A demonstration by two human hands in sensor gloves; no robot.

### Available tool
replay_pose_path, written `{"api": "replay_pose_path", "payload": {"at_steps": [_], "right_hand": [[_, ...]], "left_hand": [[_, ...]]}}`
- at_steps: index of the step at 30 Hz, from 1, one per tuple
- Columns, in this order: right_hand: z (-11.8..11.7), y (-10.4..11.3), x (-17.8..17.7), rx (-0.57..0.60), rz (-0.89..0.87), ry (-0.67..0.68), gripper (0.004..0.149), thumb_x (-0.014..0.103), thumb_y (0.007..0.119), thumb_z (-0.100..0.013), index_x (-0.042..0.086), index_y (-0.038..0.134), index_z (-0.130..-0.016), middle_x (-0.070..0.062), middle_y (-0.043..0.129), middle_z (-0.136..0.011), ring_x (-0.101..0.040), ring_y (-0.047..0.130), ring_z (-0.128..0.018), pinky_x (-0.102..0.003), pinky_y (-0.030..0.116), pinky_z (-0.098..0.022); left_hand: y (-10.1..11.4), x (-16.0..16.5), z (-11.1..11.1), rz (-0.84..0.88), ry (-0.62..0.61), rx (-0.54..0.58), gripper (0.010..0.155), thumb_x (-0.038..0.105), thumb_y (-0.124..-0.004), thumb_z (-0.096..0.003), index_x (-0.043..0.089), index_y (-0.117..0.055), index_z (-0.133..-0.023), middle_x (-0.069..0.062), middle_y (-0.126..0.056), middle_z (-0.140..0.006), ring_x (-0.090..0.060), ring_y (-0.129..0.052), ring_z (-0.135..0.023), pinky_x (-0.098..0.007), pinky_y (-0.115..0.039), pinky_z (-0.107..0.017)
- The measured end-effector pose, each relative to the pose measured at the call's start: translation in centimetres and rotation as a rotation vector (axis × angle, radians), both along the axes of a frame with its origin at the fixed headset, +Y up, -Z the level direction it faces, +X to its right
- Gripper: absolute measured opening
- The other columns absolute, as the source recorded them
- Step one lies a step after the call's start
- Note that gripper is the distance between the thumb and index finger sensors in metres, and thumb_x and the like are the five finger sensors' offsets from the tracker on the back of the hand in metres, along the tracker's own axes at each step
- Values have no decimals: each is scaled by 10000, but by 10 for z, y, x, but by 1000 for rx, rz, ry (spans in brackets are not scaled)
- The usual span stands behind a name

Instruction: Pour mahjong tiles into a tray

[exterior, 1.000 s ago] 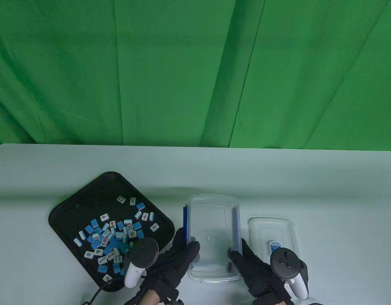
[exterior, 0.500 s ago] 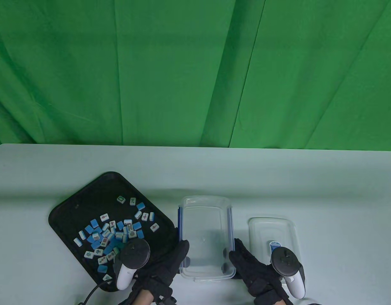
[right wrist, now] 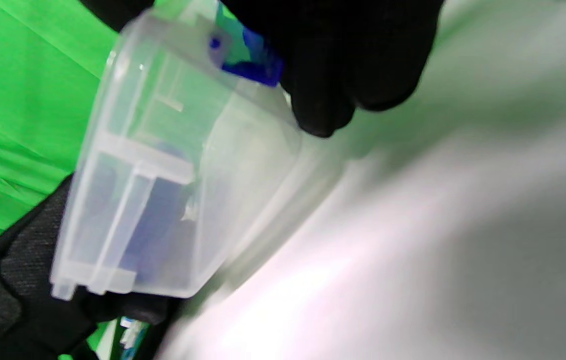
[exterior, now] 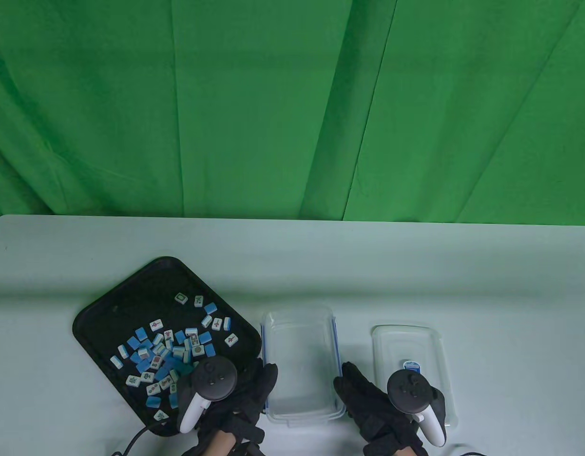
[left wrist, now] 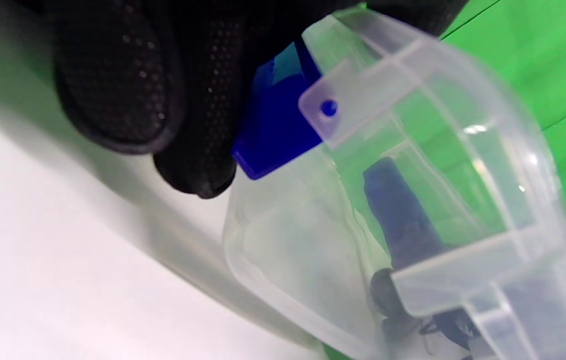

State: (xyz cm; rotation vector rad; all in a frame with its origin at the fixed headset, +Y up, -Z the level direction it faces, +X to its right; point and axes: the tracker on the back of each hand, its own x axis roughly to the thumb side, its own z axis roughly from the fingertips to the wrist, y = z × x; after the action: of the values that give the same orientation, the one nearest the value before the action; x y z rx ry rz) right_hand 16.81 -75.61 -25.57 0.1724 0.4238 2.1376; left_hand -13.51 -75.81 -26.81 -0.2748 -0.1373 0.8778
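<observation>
Both the left hand (exterior: 247,394) and right hand (exterior: 368,403) grip the emptied container (exterior: 299,363) just right of the tray (exterior: 107,308), where the tiles (exterior: 171,354) lie; I judge only putting it down remains.

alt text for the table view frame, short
Two black-gloved hands, left hand and right hand, hold an empty clear container by its sides at the table's near edge. Left of it, a black tray holds scattered mahjong tiles; the lid lies right.

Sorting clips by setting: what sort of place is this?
Likely a staged recording setup, not a home: a green screen backdrop, a plain white table, and tracker-fitted gloves, as on the left hand.
</observation>
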Motion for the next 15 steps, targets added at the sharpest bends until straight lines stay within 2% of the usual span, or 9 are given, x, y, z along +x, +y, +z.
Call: {"api": "replay_pose_path", "payload": {"at_steps": [4, 15], "right_hand": [[-1, -3, -2, -16, 40, 15, 713, 508, 536, -700, -16, 433, -1172, -303, 690, -1083, -389, 882, -816, -524, 755, -643], [-2, -5, -9, -26, 120, 62, 695, 493, 545, -702, -24, 472, -1161, -301, 719, -1064, -378, 891, -808, -521, 760, -639]], "left_hand": [[0, 2, 0, -50, -12, -16, 773, 473, -576, -667, -215, -643, -1014, -331, -984, -730, -318, -1106, -435, -409, -926, -279], [2, 1, 1, -178, -18, -2, 744, 458, -578, -668, -198, -691, -1001, -321, -1001, -705, -303, -1102, -404, -400, -916, -262]]}}
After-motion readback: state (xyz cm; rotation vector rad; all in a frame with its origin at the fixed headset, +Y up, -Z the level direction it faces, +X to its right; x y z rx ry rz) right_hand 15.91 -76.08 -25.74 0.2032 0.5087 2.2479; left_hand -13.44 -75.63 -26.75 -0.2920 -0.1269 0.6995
